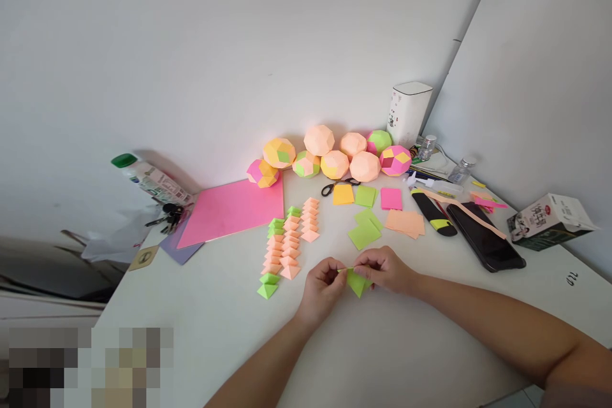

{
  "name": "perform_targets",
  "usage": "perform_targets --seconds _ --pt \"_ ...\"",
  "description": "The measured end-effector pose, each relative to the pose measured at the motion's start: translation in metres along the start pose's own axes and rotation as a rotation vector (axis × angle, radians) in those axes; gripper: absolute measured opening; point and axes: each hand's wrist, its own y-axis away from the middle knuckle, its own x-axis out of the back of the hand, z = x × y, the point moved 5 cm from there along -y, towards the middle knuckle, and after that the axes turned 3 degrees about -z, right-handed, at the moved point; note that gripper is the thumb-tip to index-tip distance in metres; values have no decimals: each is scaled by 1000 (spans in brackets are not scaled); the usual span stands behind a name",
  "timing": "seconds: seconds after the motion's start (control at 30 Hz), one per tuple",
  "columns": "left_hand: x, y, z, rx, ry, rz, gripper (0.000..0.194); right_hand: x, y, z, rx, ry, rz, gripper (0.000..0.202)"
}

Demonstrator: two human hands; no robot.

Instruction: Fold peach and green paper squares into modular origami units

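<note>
Between both hands, just above the white table (201, 312), is a green square of paper (358, 284) with a corner pointing down. My left hand (326, 284) pinches its upper left edge. On the upper right, my right hand (385, 268) grips the same paper between thumb and fingers. Some of its edges are hidden by the fingers. Just beyond lie loose green paper squares (365, 233). Left of my hands stand rows of folded paper pieces (290, 239), mostly peach, with green ones (268, 287) at some ends.
Faceted paper balls (319, 140) line the wall. Before them lie black scissors (327, 190) and yellow (343, 194), pink (391, 198) and peach paper (405, 223). A utility knife (434, 212), a phone (485, 239) and a milk carton (549, 222) are right; a pink board (234, 210) is left.
</note>
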Motion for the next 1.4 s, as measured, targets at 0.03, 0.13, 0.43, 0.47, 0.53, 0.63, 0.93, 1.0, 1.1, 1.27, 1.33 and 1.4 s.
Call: perform_targets --seconds 0.03,0.13,0.43,0.47,0.53,0.63,0.93,1.0,1.1,1.27,1.33,1.4 --pt "1 0 0 -2 2 10 30 0 0 0 -5 -14 3 27" --pt "3 1 1 -13 9 51 28 0 -1 -1 -21 -47 9 27" --pt "7 2 2 -27 64 84 23 1 -2 -3 -44 -92 23 24" --pt "6 2 4 -42 74 65 23 2 -2 -2 -44 -89 23 24" --pt "3 2 7 -80 79 2 21 1 -2 -2 -43 -78 12 24" --pt "-2 2 11 -136 -33 -68 21 0 -2 -3 -40 -43 -15 24" --pt "-2 2 10 -169 -225 -29 22 -2 0 -3 -15 25 -40 22" --pt "-2 2 10 -148 -206 -20 23 -3 0 -5 2 53 -38 20" --pt "-3 2 11 -142 -214 -35 23 -3 0 -11 58 134 -25 14" --pt "-4 3 10 -150 -230 -62 19 -4 0 -15 102 197 -10 8" --pt "-3 3 9 -130 -186 -50 20 -3 0 -14 96 170 16 7" --pt "-1 2 6 -93 -97 -24 20 -1 1 -12 65 116 50 8"
